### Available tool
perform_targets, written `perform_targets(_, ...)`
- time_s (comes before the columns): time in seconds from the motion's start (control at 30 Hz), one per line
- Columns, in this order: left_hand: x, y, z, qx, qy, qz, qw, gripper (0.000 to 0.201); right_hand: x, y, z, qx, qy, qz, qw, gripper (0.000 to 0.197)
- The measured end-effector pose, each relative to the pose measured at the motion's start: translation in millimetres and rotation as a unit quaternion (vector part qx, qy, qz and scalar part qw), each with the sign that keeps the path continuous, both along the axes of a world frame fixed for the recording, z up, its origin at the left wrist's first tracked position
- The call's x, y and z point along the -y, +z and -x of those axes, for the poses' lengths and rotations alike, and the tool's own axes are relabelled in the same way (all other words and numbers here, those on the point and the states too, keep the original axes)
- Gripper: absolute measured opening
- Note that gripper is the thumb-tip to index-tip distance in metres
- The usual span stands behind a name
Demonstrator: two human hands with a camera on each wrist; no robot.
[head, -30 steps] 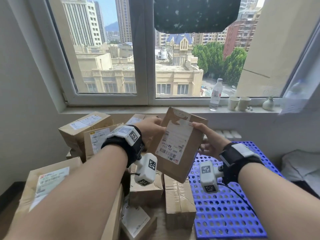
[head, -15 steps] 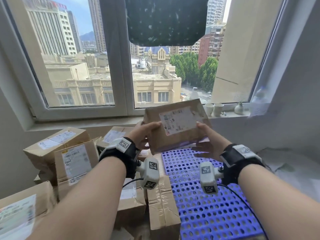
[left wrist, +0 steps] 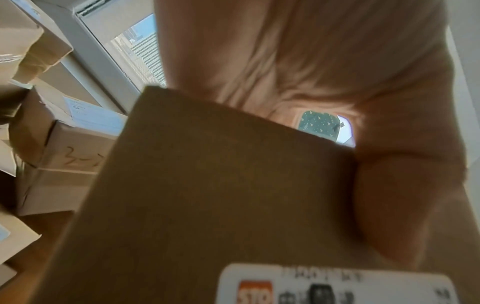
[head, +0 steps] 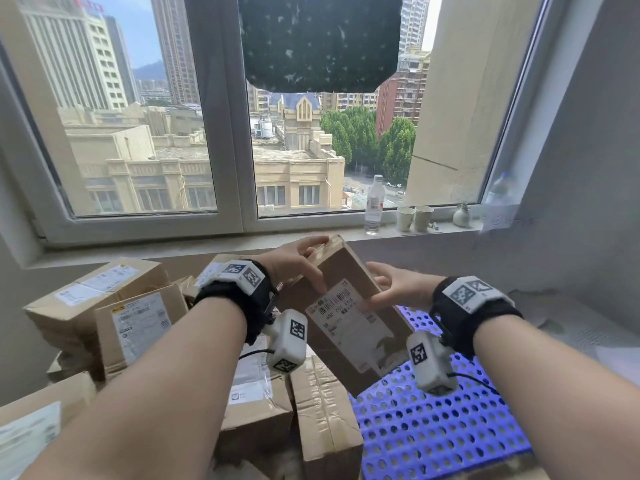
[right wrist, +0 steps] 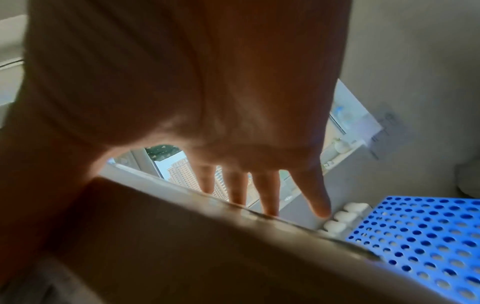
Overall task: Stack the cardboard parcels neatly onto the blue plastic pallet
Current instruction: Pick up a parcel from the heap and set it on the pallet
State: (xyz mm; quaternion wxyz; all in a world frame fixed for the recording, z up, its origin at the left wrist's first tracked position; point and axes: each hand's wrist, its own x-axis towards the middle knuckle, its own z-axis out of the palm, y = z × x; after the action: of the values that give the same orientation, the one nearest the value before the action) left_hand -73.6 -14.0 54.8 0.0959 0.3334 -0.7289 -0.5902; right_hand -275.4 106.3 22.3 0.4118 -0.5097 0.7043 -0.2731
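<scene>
A brown cardboard parcel (head: 349,282) with a white shipping label hangs tilted in the air, its near end low over the left edge of the blue perforated pallet (head: 433,427). My left hand (head: 298,263) grips its far left corner, fingers over the top end and thumb on the face. My right hand (head: 391,289) presses the right side with straight, spread fingers, thumb on the label. The left wrist view shows the parcel (left wrist: 207,185) under my palm (left wrist: 311,61). The right wrist view shows straight fingers (right wrist: 262,191) reaching past the parcel's edge (right wrist: 207,257), the pallet (right wrist: 428,236) bare beside it.
Several more parcels are piled at the left (head: 97,299) and in front beside the pallet (head: 322,410). On the window sill stand a water bottle (head: 374,204), two cups (head: 414,218) and a small vase (head: 462,216). A grey wall rises behind and right of the pallet.
The parcel has turned from lying crosswise to lengthwise and tilted, its near end dropping toward the pallet. Both hands stayed on it; the right hand's fingers have spread.
</scene>
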Motion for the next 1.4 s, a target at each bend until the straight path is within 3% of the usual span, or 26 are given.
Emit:
perform_targets(0.1,8,-7,-1,0.0,-0.024,-0.021,0.999,0.114,-5,-11,-6,0.021,0.001,0.0,1.0,0.107)
perform_targets(0.2,9,-10,3,-0.026,0.004,-0.025,0.999,0.107,-8,-18,-1,0.033,-0.052,0.016,0.998,0.113)
perform_targets(0.3,14,-16,10,-0.061,0.086,0.021,0.994,0.098,-13,-25,13,0.04,-0.125,0.047,0.99,0.111)
perform_targets(0.4,17,-29,23,-0.08,0.14,0.014,0.987,0.102,-14,-32,35,0.079,-0.2,0.063,0.975,0.11)
perform_targets(0.53,9,-53,52,-0.05,0.118,-0.05,0.99,0.087,-12,-33,56,0.156,-0.216,0.046,0.963,0.054)
perform_targets(0.6,3,-63,69,-0.053,0.115,-0.083,0.989,0.045,-7,-41,69,0.182,-0.228,0.031,0.956,0.035)
perform_targets(0.63,3,-68,79,-0.056,0.121,-0.101,0.986,0.024,-1,-46,76,0.196,-0.237,0.027,0.951,0.035)
perform_targets(0.7,0,-74,99,-0.049,0.142,-0.117,0.982,0.008,12,-57,93,0.23,-0.256,0.026,0.938,0.047)
perform_targets(0.77,0,-81,118,-0.036,0.167,-0.13,0.977,0.007,24,-68,110,0.25,-0.269,0.018,0.93,0.048)
perform_targets(0.93,16,-111,153,0.0,0.229,-0.154,0.961,0.01,54,-101,141,0.215,-0.232,-0.046,0.948,0.054)
perform_targets(1.07,37,-145,166,0.024,0.272,-0.166,0.948,0.017,80,-134,151,0.23,-0.198,-0.087,0.949,0.046)
perform_targets(1.17,53,-170,172,0.053,0.281,-0.188,0.939,0.022,95,-156,152,0.245,-0.187,-0.113,0.944,0.041)
perform_targets(1.27,74,-190,178,0.08,0.276,-0.206,0.935,0.011,114,-176,154,0.251,-0.179,-0.134,0.942,0.037)
perform_targets(1.4,104,-220,184,0.134,0.259,-0.18,0.939,0.014,138,-205,154,0.242,-0.18,-0.147,0.942,0.039)
